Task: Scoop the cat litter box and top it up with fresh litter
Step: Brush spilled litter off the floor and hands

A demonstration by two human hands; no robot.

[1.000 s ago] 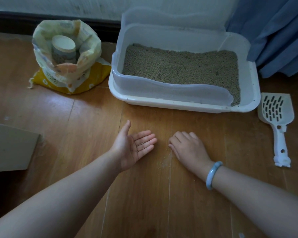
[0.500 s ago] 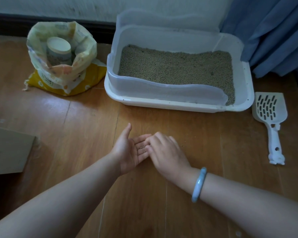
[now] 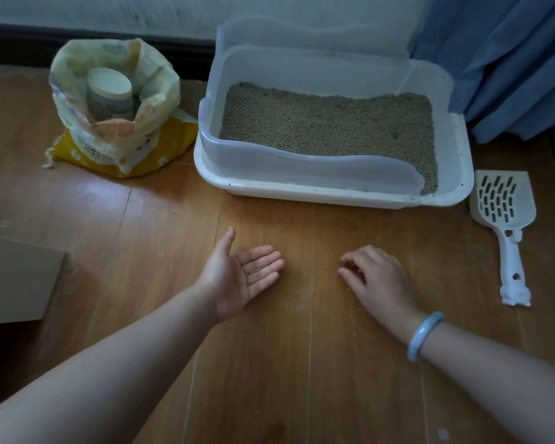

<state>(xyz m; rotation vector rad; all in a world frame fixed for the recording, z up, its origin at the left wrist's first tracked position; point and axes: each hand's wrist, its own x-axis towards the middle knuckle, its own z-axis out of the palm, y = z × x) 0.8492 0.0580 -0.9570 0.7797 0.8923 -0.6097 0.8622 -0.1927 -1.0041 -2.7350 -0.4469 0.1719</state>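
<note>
- Floor (image 3: 141, 219) of glossy wooden planks carries everything.
- Litter box (image 3: 455, 174), white rectangular plastic with a clear raised rim, holds grainy tan litter (image 3: 327, 123).
- Crinkled yellow bag (image 3: 116, 149), left of the box, stands open with a cup (image 3: 109, 91) inside.
- Slotted white plastic scoop (image 3: 507, 225) lies right of the box.
- Left hand (image 3: 237, 280), before the box, lies palm-up and flat, a few granules on it.
- Right hand (image 3: 378, 277), fingers curled, palm down, presses the floor among scattered grains (image 3: 302, 302), grasping nothing visible.

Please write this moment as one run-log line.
left hand: open, few litter grains on palm | right hand: on floor | scoop: untouched
</note>
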